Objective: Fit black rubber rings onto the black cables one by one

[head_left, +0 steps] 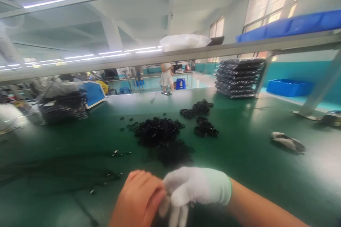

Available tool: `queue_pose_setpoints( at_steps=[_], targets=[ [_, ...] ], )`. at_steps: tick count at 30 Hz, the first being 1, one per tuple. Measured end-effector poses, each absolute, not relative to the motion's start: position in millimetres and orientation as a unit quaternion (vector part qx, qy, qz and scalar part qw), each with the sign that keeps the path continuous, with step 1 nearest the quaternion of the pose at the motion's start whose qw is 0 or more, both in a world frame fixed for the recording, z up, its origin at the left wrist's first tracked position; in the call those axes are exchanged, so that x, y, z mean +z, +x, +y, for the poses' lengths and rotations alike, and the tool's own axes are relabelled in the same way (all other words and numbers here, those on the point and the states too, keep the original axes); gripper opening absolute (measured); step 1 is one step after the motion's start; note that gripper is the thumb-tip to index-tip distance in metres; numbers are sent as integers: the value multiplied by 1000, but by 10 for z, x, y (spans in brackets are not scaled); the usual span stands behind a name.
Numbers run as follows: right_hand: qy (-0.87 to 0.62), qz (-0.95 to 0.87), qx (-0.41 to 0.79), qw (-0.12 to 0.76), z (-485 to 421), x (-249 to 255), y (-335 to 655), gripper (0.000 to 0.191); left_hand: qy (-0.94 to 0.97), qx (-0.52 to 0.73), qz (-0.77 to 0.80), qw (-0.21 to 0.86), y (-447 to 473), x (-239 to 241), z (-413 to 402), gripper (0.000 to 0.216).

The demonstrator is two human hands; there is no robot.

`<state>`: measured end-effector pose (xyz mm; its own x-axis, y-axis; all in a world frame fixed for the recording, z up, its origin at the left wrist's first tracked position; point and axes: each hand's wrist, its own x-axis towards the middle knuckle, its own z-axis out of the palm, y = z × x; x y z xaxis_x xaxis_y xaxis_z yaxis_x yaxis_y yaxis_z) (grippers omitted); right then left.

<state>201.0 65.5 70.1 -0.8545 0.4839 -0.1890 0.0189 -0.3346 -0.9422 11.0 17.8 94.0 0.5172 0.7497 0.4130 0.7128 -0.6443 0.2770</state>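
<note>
My left hand (141, 197), bare, is closed with its fingertips against the white-gloved fingers of my right hand (198, 186). The right hand's fingers are bent, and its glove ends in a green cuff at the wrist. Whatever lies between the hands is hidden or too small to name. Just beyond them is a heap of small black rings (158, 131), with a blurred dark patch on its near side. Two smaller clusters, black rings (198, 108) and black bundles (206, 127), lie to the right. Thin black cables (66, 163) with small shiny ends stretch out at the left.
A green tabletop (239, 170) spans the view. Stacked plastic-wrapped black packs (239, 78) stand back right; a wrapped dark pile (64, 104) sits left. Overhead, a shelf bar (133, 58) crosses. A crumpled pale item (287, 142) lies right. A person (167, 74) stands far behind.
</note>
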Motion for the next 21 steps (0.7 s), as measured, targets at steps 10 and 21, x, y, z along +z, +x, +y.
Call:
queue_pose_setpoints(
  at_steps=[10, 21],
  targets=[
    [-5, -305, 952, 18, 447, 224, 1548, 45, 848, 186, 455, 199, 87, 1288, 199, 16],
    [92, -291, 903, 303, 539, 722, 2042, 32, 818, 197, 540, 23, -212, 630, 505, 27]
  ],
)
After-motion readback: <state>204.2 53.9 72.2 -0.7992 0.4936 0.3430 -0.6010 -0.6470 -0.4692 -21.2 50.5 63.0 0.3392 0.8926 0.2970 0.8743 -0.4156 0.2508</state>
